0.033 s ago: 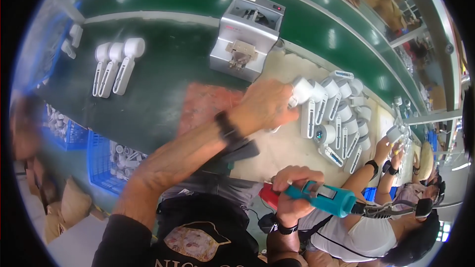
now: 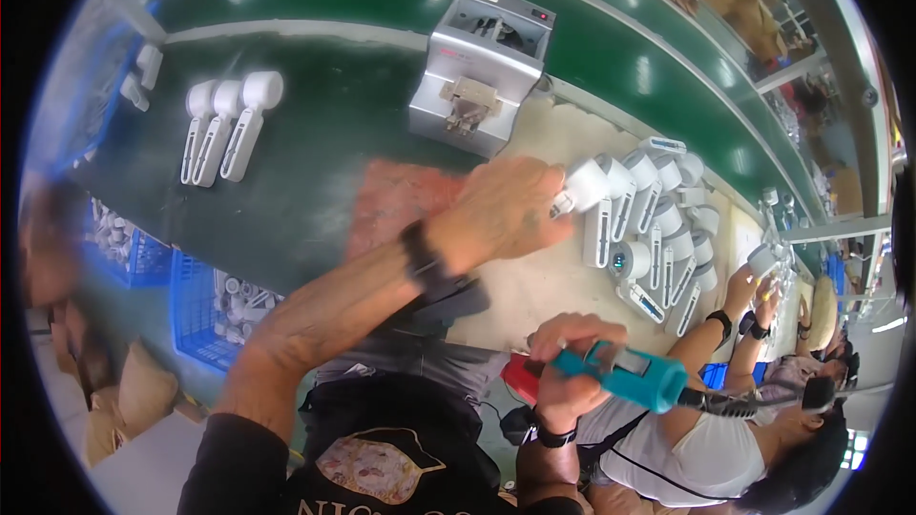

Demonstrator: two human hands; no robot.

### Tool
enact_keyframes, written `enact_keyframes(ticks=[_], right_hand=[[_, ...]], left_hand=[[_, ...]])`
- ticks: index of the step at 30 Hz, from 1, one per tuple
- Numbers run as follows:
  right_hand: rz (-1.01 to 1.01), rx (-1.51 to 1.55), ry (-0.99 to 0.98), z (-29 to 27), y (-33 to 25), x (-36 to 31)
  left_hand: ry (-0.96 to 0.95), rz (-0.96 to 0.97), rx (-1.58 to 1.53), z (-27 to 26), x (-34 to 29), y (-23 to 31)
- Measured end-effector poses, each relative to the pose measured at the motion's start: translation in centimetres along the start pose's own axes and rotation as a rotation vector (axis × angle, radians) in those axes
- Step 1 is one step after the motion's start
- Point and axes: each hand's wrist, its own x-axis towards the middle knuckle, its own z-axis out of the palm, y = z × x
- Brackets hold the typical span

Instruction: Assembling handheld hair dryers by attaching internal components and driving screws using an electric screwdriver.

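My left hand (image 2: 510, 208) reaches over the bench, fingers closed around the neck of a white round-headed handheld device (image 2: 586, 185); the hand partly hides it. Similar white devices (image 2: 665, 219), with drum-shaped heads and slotted handles, lie close together just right of it. Lower down, my right hand (image 2: 570, 383) is wrapped round a teal power screwdriver (image 2: 641, 380) whose black cable (image 2: 720, 404) runs off to the right. A red piece (image 2: 520, 377) shows left of that hand; whether it belongs to the tool I cannot tell.
A grey machine (image 2: 482, 67) stands at the back centre. Three white devices (image 2: 226, 129) lie at the left, and a reddish mat (image 2: 396, 200) is mid-bench. Blue baskets (image 2: 196, 315) of white parts sit lower left. A co-worker (image 2: 682, 443) works close on my right.
The view has shifted slightly. My right hand and the screwdriver have risen a little, and the white device at my left hand has tilted slightly.
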Motion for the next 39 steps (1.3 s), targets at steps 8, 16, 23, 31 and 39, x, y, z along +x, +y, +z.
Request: enact_keyframes(ticks=[8,16,23,31,39], right_hand=[[0.033,-0.088,0.073,2.6,1.1,3.4],[-0.037,0.072,-0.051,6.2,-0.1,10.2],[-0.217,-0.173,-0.002,12.9,3.5,18.5],[-0.264,-0.092,-0.09,14.5,7.5,20.1],[-0.183,-0.105,-0.173,14.6,6.2,19.2]], left_hand=[[0.35,0.361,0.004,-1.7,-8.7,-4.9],[0.236,0.32,-0.038,-3.2,-9.6,-9.4],[0.346,0.413,0.037,-2.9,-10.0,-9.9],[0.363,0.378,0.002,-2.8,-9.7,-9.9],[0.331,0.286,0.065,-2.7,-9.8,-9.9]])
